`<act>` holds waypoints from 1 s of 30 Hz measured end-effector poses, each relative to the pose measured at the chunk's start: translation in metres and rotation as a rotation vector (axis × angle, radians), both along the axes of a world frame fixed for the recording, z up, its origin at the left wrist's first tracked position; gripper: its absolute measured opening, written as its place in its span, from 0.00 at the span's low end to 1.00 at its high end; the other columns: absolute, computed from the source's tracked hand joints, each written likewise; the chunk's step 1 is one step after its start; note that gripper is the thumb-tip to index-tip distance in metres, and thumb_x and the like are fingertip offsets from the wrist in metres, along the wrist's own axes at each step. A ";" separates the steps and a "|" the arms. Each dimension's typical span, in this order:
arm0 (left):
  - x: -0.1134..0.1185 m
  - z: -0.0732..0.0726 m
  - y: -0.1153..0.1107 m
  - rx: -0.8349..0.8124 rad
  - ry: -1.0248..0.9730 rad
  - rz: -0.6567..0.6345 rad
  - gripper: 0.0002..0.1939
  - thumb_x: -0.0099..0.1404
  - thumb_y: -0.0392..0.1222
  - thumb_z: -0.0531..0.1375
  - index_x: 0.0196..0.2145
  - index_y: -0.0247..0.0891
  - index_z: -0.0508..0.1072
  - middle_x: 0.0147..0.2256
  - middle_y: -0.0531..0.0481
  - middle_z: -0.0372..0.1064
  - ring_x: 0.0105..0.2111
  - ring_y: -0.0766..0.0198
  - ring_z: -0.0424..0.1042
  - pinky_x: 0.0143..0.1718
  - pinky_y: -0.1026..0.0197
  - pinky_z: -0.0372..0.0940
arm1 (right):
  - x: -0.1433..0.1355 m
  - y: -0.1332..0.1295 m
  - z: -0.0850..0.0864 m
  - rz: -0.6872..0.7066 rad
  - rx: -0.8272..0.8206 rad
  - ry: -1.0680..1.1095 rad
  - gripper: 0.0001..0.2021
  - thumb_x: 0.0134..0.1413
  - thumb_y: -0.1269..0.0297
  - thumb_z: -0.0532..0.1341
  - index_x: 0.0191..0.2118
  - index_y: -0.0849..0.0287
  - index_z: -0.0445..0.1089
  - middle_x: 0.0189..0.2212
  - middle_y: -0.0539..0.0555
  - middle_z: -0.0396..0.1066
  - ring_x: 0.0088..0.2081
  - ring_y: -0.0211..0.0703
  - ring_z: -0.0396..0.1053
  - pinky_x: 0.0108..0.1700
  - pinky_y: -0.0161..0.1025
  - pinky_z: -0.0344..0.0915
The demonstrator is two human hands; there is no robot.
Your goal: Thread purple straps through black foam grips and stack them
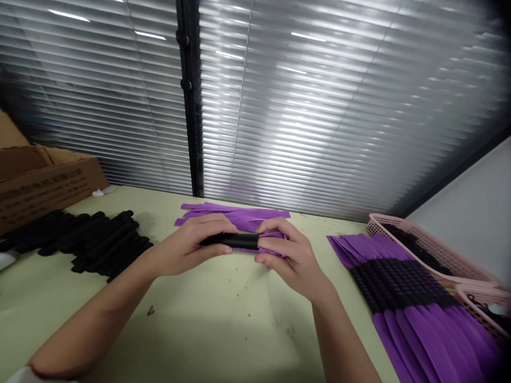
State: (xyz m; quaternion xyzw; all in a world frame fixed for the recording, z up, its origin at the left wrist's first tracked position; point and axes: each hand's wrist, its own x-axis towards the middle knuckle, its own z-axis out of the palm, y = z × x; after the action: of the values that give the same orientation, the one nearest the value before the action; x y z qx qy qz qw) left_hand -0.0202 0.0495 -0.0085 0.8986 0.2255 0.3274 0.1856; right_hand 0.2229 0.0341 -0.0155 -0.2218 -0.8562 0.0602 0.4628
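Note:
My left hand (203, 242) grips the left end of a black foam tube (243, 241), its thumb below and its fingers above. At the other end, my right hand (289, 255) pinches a purple strip (275, 243) against the tube's right end. Whether the strip goes inside the tube or round it, I cannot tell, since the fingers cover that part. More purple shows just beneath the tube. Both hands hover over the pale green table (199, 330). Behind them lies a loose pile of flat purple strips (239, 214).
Black tubes (107, 239) are heaped on the left by a cardboard box (48, 178). At right, purple strips with black sleeves (403, 287) lie in a row beside a pink basket (435, 250) of black pieces. Window blinds (279, 106) rise behind the table.

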 end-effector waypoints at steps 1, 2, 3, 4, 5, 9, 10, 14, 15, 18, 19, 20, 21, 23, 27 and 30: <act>-0.001 0.001 0.001 0.015 -0.001 0.011 0.11 0.67 0.39 0.56 0.47 0.41 0.68 0.40 0.49 0.70 0.39 0.62 0.68 0.41 0.61 0.62 | 0.003 0.000 0.001 -0.001 -0.001 -0.009 0.09 0.54 0.63 0.64 0.42 0.54 0.74 0.40 0.55 0.69 0.41 0.43 0.69 0.42 0.42 0.70; -0.003 0.001 0.002 0.026 0.000 0.027 0.11 0.67 0.38 0.56 0.47 0.41 0.68 0.40 0.49 0.70 0.40 0.62 0.68 0.41 0.61 0.62 | 0.005 0.001 0.003 -0.009 0.002 -0.013 0.12 0.53 0.63 0.65 0.44 0.53 0.73 0.40 0.55 0.70 0.41 0.43 0.70 0.41 0.42 0.70; -0.004 0.002 0.003 0.032 0.002 0.044 0.11 0.67 0.38 0.56 0.47 0.41 0.69 0.40 0.49 0.70 0.40 0.62 0.68 0.42 0.61 0.62 | 0.007 0.001 0.004 -0.023 0.011 -0.009 0.14 0.52 0.63 0.66 0.46 0.52 0.73 0.40 0.55 0.71 0.41 0.43 0.70 0.41 0.42 0.71; -0.005 0.004 0.003 0.034 0.004 0.058 0.11 0.67 0.38 0.55 0.47 0.41 0.69 0.40 0.50 0.70 0.40 0.63 0.68 0.42 0.61 0.62 | 0.008 0.000 0.006 -0.039 0.024 -0.003 0.14 0.53 0.64 0.66 0.47 0.52 0.73 0.39 0.54 0.72 0.41 0.43 0.70 0.41 0.42 0.71; -0.006 0.005 0.003 0.032 0.008 0.066 0.11 0.68 0.39 0.55 0.47 0.41 0.69 0.40 0.50 0.70 0.40 0.63 0.68 0.42 0.61 0.62 | 0.009 0.000 0.006 -0.054 0.044 0.004 0.14 0.53 0.64 0.65 0.47 0.51 0.73 0.39 0.54 0.72 0.41 0.43 0.71 0.41 0.42 0.71; -0.007 0.007 0.001 0.033 0.024 0.057 0.11 0.67 0.39 0.55 0.48 0.41 0.68 0.40 0.49 0.70 0.40 0.62 0.68 0.42 0.61 0.62 | 0.006 -0.002 0.006 -0.081 0.158 0.030 0.10 0.55 0.68 0.63 0.44 0.53 0.74 0.37 0.55 0.74 0.40 0.44 0.72 0.40 0.43 0.71; -0.006 0.007 0.001 0.035 0.026 0.051 0.11 0.67 0.38 0.56 0.48 0.41 0.68 0.40 0.49 0.70 0.40 0.63 0.68 0.42 0.61 0.62 | 0.005 -0.003 0.004 -0.085 0.178 0.035 0.10 0.55 0.70 0.63 0.43 0.54 0.74 0.35 0.54 0.74 0.39 0.44 0.72 0.40 0.43 0.71; -0.004 0.004 0.000 0.060 0.013 0.046 0.12 0.67 0.38 0.56 0.49 0.41 0.68 0.40 0.49 0.70 0.40 0.62 0.68 0.42 0.60 0.63 | -0.003 -0.002 -0.003 -0.090 0.213 0.107 0.10 0.54 0.72 0.62 0.42 0.55 0.75 0.34 0.54 0.75 0.35 0.43 0.72 0.35 0.41 0.71; -0.004 0.003 0.001 0.077 -0.002 0.044 0.12 0.67 0.38 0.56 0.49 0.41 0.68 0.40 0.48 0.70 0.40 0.62 0.68 0.42 0.60 0.63 | -0.005 -0.002 -0.004 -0.083 0.208 0.138 0.09 0.55 0.72 0.62 0.41 0.55 0.75 0.34 0.54 0.75 0.34 0.42 0.72 0.34 0.41 0.71; -0.002 -0.002 0.002 0.135 -0.051 0.021 0.15 0.67 0.36 0.56 0.51 0.41 0.67 0.41 0.47 0.70 0.41 0.61 0.68 0.43 0.59 0.64 | -0.009 -0.001 -0.006 -0.039 0.169 0.200 0.07 0.55 0.73 0.61 0.38 0.57 0.75 0.33 0.54 0.73 0.34 0.41 0.72 0.32 0.39 0.71; -0.001 -0.003 0.002 0.153 -0.064 0.007 0.16 0.66 0.36 0.56 0.52 0.42 0.67 0.42 0.47 0.70 0.41 0.61 0.68 0.43 0.59 0.65 | -0.010 -0.001 -0.006 -0.025 0.153 0.202 0.07 0.55 0.73 0.61 0.38 0.58 0.75 0.33 0.54 0.73 0.34 0.41 0.71 0.32 0.39 0.71; 0.000 -0.004 0.002 0.168 -0.073 -0.008 0.18 0.66 0.35 0.56 0.53 0.42 0.66 0.42 0.47 0.70 0.42 0.61 0.68 0.43 0.59 0.65 | -0.010 -0.001 -0.005 -0.014 0.137 0.194 0.06 0.55 0.73 0.61 0.37 0.58 0.74 0.33 0.54 0.72 0.34 0.41 0.71 0.33 0.39 0.71; 0.000 -0.004 0.003 0.176 -0.076 -0.022 0.19 0.66 0.35 0.56 0.54 0.43 0.65 0.42 0.47 0.70 0.42 0.60 0.68 0.43 0.58 0.65 | -0.009 -0.002 -0.004 -0.005 0.124 0.180 0.06 0.55 0.74 0.61 0.37 0.59 0.74 0.33 0.54 0.71 0.34 0.40 0.70 0.33 0.39 0.71; 0.001 -0.005 0.003 0.181 -0.083 -0.053 0.20 0.66 0.34 0.57 0.55 0.43 0.65 0.42 0.46 0.70 0.42 0.60 0.68 0.43 0.58 0.65 | -0.007 -0.004 -0.001 0.004 0.106 0.143 0.06 0.56 0.74 0.61 0.37 0.59 0.74 0.34 0.54 0.71 0.35 0.40 0.70 0.34 0.39 0.70; 0.001 -0.004 0.001 0.175 -0.098 -0.064 0.19 0.65 0.34 0.57 0.54 0.41 0.65 0.41 0.45 0.69 0.42 0.59 0.68 0.43 0.57 0.66 | 0.000 -0.007 0.005 -0.045 0.144 0.054 0.07 0.55 0.75 0.61 0.39 0.60 0.72 0.36 0.56 0.70 0.38 0.42 0.69 0.38 0.41 0.69; 0.002 -0.003 -0.001 0.171 -0.108 -0.038 0.18 0.65 0.34 0.57 0.53 0.41 0.66 0.41 0.44 0.69 0.42 0.59 0.68 0.42 0.57 0.66 | 0.001 -0.008 0.006 -0.070 0.201 0.061 0.08 0.53 0.77 0.62 0.39 0.61 0.72 0.37 0.56 0.71 0.38 0.42 0.69 0.38 0.41 0.68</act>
State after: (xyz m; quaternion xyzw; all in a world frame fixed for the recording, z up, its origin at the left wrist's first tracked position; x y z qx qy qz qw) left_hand -0.0186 0.0481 -0.0118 0.8962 0.1694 0.3900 0.1265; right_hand 0.2235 0.0260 -0.0097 -0.2023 -0.8351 -0.0356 0.5103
